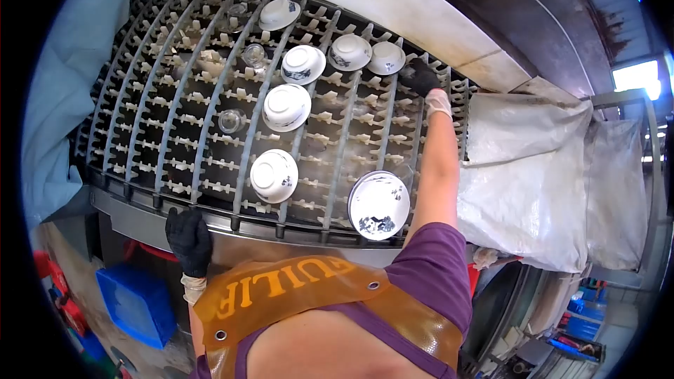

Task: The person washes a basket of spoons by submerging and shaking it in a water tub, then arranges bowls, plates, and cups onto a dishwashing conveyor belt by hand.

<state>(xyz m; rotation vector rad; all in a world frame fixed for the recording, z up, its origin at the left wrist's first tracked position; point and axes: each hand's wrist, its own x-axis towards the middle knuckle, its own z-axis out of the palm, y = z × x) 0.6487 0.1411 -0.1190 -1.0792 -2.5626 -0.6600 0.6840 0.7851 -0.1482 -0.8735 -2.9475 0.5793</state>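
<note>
My right hand (pixel 421 78), in a black glove, reaches to the far right of the slatted rack (pixel 344 133), beside an upturned white bowl (pixel 386 58); its fingers are too dark to make out. Near the rack's front edge at the left is my left hand (pixel 188 240), also black-gloved, its fingers curled; whether it grips anything is hidden. Several upturned bowls with blue patterns lie on the rack, one (pixel 286 107) in the middle and one (pixel 274 175) nearer me. A patterned plate (pixel 379 205) rests at the front right. Small glasses (pixel 232 121) stand further left.
White plastic sheeting (pixel 526 175) hangs at the rack's right end, and a pale blue cloth (pixel 63 98) hangs at the left. Below the rack's metal front edge (pixel 140 223) sits a blue crate (pixel 137 303). A pale panel (pixel 393 7) borders the far side.
</note>
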